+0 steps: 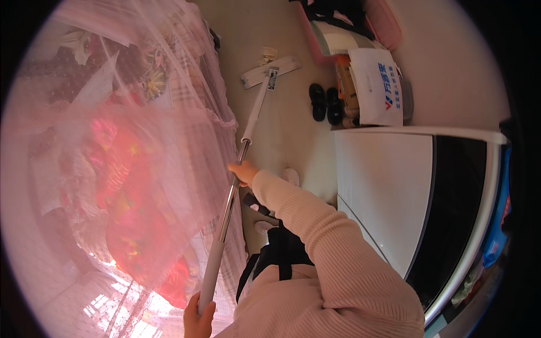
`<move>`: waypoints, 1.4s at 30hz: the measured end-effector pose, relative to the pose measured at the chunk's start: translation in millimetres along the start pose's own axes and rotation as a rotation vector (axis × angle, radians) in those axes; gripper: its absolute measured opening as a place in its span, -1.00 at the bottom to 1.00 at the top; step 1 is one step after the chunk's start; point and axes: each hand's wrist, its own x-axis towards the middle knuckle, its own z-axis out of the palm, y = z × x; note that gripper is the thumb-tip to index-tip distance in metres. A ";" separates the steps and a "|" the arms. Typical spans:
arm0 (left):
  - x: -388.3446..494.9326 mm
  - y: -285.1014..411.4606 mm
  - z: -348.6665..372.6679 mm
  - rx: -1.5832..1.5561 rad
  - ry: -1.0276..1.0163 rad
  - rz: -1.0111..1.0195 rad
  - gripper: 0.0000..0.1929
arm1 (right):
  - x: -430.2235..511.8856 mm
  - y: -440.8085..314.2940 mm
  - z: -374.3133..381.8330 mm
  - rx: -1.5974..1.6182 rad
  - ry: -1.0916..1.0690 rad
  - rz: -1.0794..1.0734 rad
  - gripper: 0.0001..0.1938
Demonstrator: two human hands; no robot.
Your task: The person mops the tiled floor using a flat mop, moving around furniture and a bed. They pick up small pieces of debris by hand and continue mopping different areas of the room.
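Observation:
Both my hands are on the pole of a flat mop (253, 116). My right hand (244, 172) wraps the metal middle of the pole, just below its white upper sleeve. Lower in the view, my left hand (198, 317) grips the white handle end. The pole slants away from me to the rectangular mop head (270, 72), which rests at an angle on the pale floor (287, 139). A small crumpled beige piece (269, 54) lies against the far edge of the mop head; I cannot tell what it is.
A bed under pink netting (203, 97) runs along the left. Black slippers (325, 103) lie right of the mop, beside a white printed bag (376, 86) and a pink container (312, 38) of fabrics. A white cabinet (384, 181) stands close on my right.

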 end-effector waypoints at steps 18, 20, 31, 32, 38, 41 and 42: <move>-50.9 -21.3 -105.0 0.180 0.111 -0.047 -0.68 | -66.7 1.9 86.1 0.024 -0.056 0.373 -0.70; -42.9 -13.5 -112.1 0.178 0.099 -0.075 -0.68 | -58.8 -5.7 90.6 -0.045 -0.080 0.381 -0.70; 51.8 87.7 -123.4 0.224 -0.022 -0.019 -0.52 | 41.3 -133.0 53.9 -0.027 -0.046 0.310 -0.73; 62.8 103.5 -121.2 0.239 -0.002 -0.002 -0.53 | 53.4 -148.1 48.1 -0.038 -0.024 0.298 -0.73; 116.3 244.9 -105.2 0.206 0.097 0.044 -0.57 | 118.2 -277.8 -6.3 -0.026 -0.030 0.326 -0.73; 140.5 324.7 -100.1 0.156 0.117 0.020 -0.58 | 149.7 -342.5 -28.4 -0.098 -0.076 0.314 -0.74; 149.9 350.0 -100.0 0.160 0.117 0.011 -0.58 | 162.5 -360.7 -35.2 -0.062 -0.066 0.305 -0.74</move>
